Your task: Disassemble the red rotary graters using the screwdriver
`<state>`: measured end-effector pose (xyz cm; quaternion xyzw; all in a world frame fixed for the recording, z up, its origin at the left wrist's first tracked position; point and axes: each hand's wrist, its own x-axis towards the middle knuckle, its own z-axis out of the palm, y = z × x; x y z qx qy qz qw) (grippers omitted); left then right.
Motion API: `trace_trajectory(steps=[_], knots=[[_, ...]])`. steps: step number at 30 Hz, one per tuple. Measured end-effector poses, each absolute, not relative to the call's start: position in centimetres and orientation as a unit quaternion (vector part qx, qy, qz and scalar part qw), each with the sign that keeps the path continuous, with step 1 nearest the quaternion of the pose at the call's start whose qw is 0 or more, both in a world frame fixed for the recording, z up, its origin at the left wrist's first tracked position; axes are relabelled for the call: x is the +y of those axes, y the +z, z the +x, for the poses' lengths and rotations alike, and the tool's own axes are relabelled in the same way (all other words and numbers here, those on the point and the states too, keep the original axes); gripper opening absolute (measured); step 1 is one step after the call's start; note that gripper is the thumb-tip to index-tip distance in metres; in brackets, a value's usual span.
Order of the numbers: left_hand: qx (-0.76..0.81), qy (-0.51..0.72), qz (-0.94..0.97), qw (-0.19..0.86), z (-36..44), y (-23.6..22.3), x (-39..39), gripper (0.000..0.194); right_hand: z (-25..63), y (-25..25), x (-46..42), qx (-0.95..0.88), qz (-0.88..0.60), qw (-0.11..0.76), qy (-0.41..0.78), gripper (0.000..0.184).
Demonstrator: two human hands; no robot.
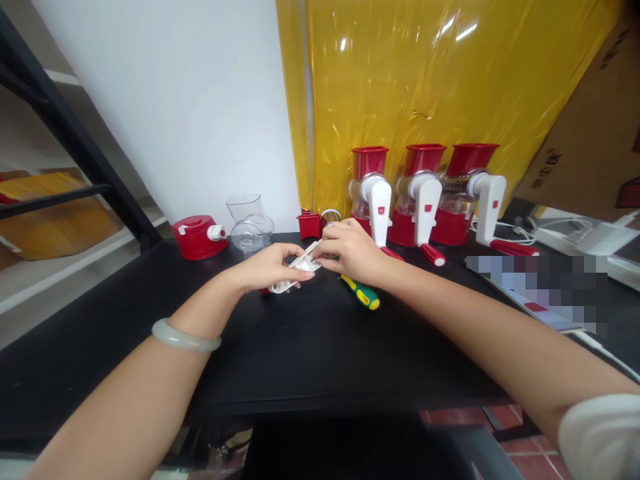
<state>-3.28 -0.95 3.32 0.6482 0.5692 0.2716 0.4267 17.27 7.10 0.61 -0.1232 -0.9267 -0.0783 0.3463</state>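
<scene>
My left hand (pixel 270 267) is closed on a white plastic crank arm (pixel 284 287), thumb on top, holding it tilted above the black table. A bit of red shows under that hand, perhaps the crank's grip. My right hand (pixel 354 252) pinches at the upper end of the crank arm; whether a small part is between its fingertips is hidden. Just below the right hand lies a green and yellow screwdriver (pixel 364 293), its tip partly covered. Behind the hands stand a small red plastic part (pixel 309 225) and a metal grater drum (pixel 331 216).
Several red and white rotary graters (pixel 427 200) stand at the back right. A red base (pixel 200 238) and a clear plastic housing (pixel 251 227) are at the back left. On the right lies a tablet-like device (pixel 530 293) with a white cable (pixel 607 353). Shelving (pixel 65 200) rises at left.
</scene>
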Motion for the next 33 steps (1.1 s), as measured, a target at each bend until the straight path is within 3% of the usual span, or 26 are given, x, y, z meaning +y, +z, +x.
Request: trace_trajectory(steps=[11, 20, 33], knots=[[0.578, 0.287, 0.639, 0.419, -2.89, 3.41, -1.04, 0.039, 17.29, 0.55, 7.60, -0.925, -0.092, 0.368, -0.032, 0.014], [0.588, 0.308, 0.620, 0.418, -2.83, 3.08, -0.94, 0.050, 17.50, 0.74, 7.43, -0.930, -0.099, 0.354, -0.023, 0.017], [0.606, 0.304, 0.622, 0.392, -2.67, 3.10, -0.91, 0.047, 17.20, 0.41, 6.85, -0.922, -0.123, 0.343, -0.134, 0.020]])
